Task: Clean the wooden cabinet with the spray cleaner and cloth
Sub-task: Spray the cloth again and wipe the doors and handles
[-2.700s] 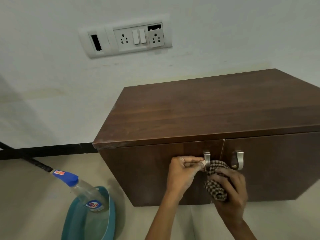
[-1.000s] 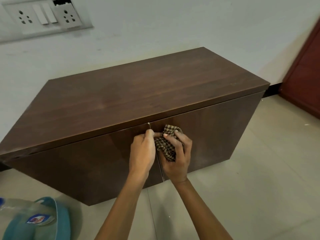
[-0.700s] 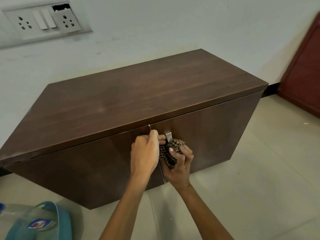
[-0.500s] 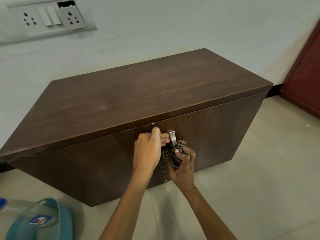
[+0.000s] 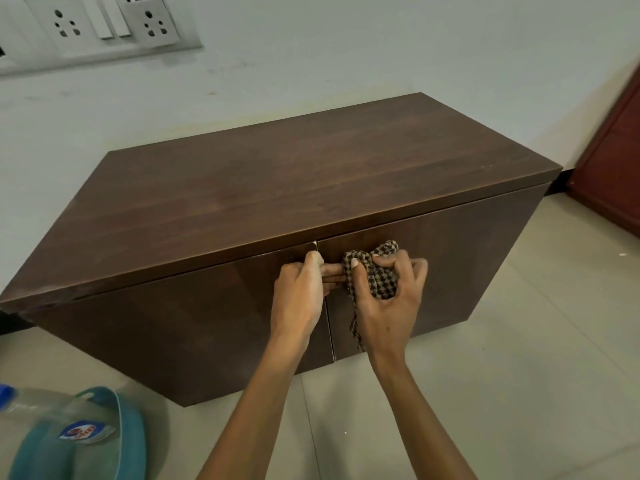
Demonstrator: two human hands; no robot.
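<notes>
A low dark wooden cabinet [image 5: 294,181] with two front doors stands on the floor against the wall. My right hand [image 5: 388,306] grips a bunched brown checked cloth [image 5: 375,275] and presses it against the top of the right door, covering its metal handle. My left hand [image 5: 299,292] is closed at the inner edge of the left door, where that door's handle sits hidden under the fingers. The clear spray cleaner bottle [image 5: 69,427] with a blue cap lies in a teal basin at the lower left.
The teal basin [image 5: 131,431] sits on the tiled floor left of the cabinet. A white socket and switch panel [image 5: 100,26] is on the wall above. A reddish-brown door [image 5: 616,168] stands at the right edge.
The cloth in my right hand moved up from below the right door handle and now covers it. My left hand stayed at the left door's handle. The camera shifted slightly.
</notes>
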